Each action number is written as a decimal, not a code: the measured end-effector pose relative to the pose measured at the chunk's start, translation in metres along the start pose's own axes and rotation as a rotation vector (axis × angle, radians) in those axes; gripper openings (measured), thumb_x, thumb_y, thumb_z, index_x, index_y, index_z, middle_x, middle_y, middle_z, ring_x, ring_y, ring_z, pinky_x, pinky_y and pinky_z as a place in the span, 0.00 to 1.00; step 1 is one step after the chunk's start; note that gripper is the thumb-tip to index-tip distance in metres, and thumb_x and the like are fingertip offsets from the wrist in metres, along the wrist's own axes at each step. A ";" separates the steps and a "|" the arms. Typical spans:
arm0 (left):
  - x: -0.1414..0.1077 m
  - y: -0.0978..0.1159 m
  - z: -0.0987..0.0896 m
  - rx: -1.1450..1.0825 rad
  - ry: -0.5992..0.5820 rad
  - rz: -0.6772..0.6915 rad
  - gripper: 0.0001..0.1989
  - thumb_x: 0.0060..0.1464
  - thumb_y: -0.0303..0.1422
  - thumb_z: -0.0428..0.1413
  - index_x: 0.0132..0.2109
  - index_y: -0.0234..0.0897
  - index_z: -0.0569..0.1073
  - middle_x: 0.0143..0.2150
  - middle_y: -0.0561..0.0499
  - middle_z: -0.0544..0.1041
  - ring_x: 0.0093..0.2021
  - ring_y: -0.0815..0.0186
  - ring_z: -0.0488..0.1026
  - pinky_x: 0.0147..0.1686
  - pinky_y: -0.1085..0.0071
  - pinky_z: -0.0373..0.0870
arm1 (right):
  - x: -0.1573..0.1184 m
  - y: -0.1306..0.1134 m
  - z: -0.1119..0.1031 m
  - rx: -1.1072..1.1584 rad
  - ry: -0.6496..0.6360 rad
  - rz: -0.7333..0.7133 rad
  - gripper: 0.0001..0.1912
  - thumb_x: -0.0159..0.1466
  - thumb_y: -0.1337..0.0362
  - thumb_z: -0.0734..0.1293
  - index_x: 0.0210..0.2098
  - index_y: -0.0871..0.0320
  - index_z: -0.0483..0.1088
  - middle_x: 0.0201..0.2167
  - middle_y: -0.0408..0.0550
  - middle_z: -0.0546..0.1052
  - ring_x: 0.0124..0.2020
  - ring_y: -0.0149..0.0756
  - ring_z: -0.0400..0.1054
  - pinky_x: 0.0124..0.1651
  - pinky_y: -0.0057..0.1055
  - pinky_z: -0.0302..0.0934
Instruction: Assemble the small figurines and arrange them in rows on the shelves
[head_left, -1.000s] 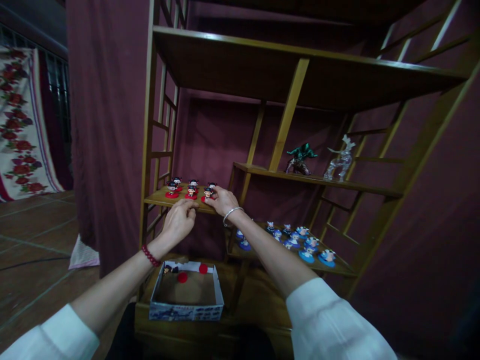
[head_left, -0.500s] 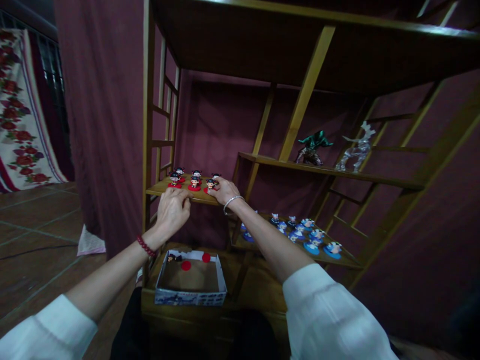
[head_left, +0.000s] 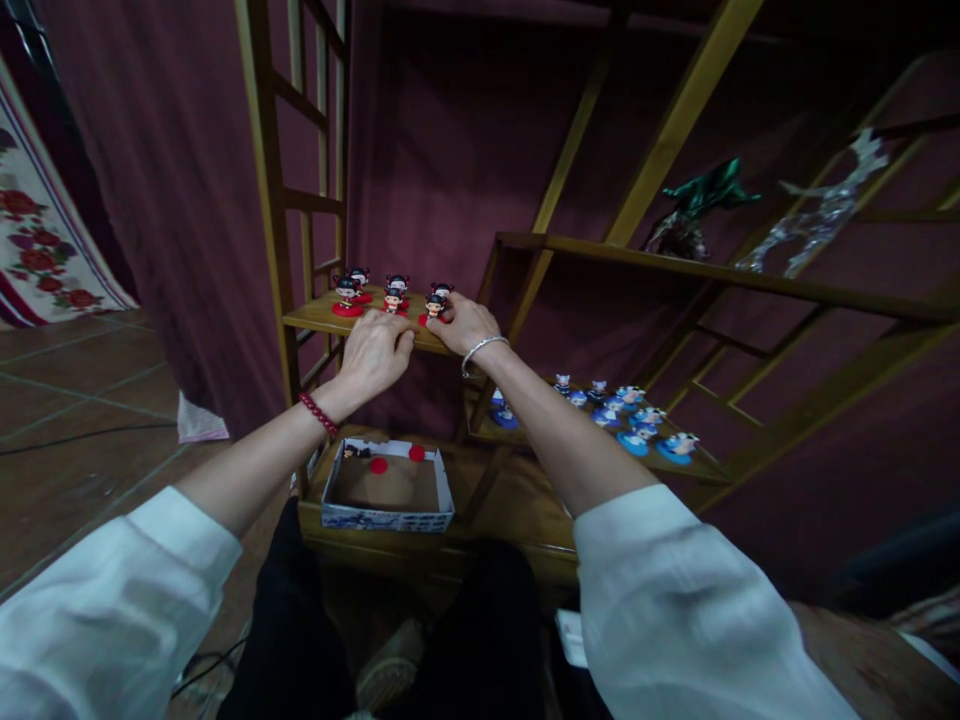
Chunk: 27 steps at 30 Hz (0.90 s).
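Observation:
Small dark-haired figurines on red bases stand in two rows on the upper left shelf (head_left: 311, 315). My right hand (head_left: 466, 325) has its thumb and fingers closed about the front right figurine (head_left: 434, 306), which stands upright. Behind it, another figurine (head_left: 442, 289) is partly covered. My left hand (head_left: 377, 352) is curled at the shelf's front edge, just below the front middle figurine (head_left: 393, 299); its fingertips are hidden. At the front left is one more figurine (head_left: 346, 292), apart from both hands.
Below, an open cardboard box (head_left: 388, 520) holds two red discs (head_left: 379, 466) and a dark-haired figurine (head_left: 352, 452). Several blue-based figurines (head_left: 636, 440) stand on the lower right shelf. A green-topped ornament (head_left: 694, 210) and a clear deer-like ornament (head_left: 817, 215) stand higher up.
The view has tilted down and come closer, so the shelf sits higher. My left hand has shifted right along the shelf edge toward the middle figurine. My right hand stays at the front right figurine.

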<state>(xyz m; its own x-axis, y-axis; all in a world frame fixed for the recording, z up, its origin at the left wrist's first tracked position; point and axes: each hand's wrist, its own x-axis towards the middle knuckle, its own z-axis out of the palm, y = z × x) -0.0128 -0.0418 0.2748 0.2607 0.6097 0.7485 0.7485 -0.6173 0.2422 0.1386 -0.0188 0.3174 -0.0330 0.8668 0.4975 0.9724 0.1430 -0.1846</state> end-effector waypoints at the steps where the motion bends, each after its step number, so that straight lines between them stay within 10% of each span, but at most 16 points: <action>1: 0.001 -0.001 0.001 0.007 0.001 -0.002 0.15 0.55 0.32 0.44 0.42 0.35 0.73 0.41 0.47 0.74 0.44 0.61 0.65 0.47 0.64 0.58 | 0.000 0.000 0.000 -0.003 0.001 0.000 0.22 0.55 0.52 0.62 0.47 0.55 0.64 0.38 0.46 0.74 0.41 0.40 0.68 0.41 0.32 0.60; 15: -0.002 -0.008 -0.002 -0.060 0.004 0.030 0.14 0.55 0.31 0.44 0.42 0.35 0.73 0.42 0.48 0.74 0.45 0.63 0.65 0.48 0.65 0.59 | -0.001 0.002 0.003 0.012 0.011 -0.004 0.25 0.57 0.52 0.61 0.50 0.56 0.60 0.39 0.48 0.75 0.42 0.41 0.68 0.42 0.33 0.59; 27: -0.003 -0.035 -0.032 0.060 0.364 -0.310 0.15 0.50 0.29 0.47 0.46 0.34 0.68 0.44 0.44 0.67 0.46 0.61 0.66 0.46 0.65 0.63 | -0.006 0.005 0.002 0.089 0.121 -0.011 0.24 0.57 0.54 0.61 0.51 0.56 0.60 0.40 0.50 0.73 0.39 0.39 0.68 0.41 0.32 0.60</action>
<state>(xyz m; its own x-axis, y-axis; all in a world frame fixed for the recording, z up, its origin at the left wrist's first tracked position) -0.0596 -0.0380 0.2840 -0.2031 0.5401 0.8167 0.7937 -0.3976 0.4604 0.1430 -0.0221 0.3123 -0.0103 0.8018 0.5975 0.9477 0.1984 -0.2499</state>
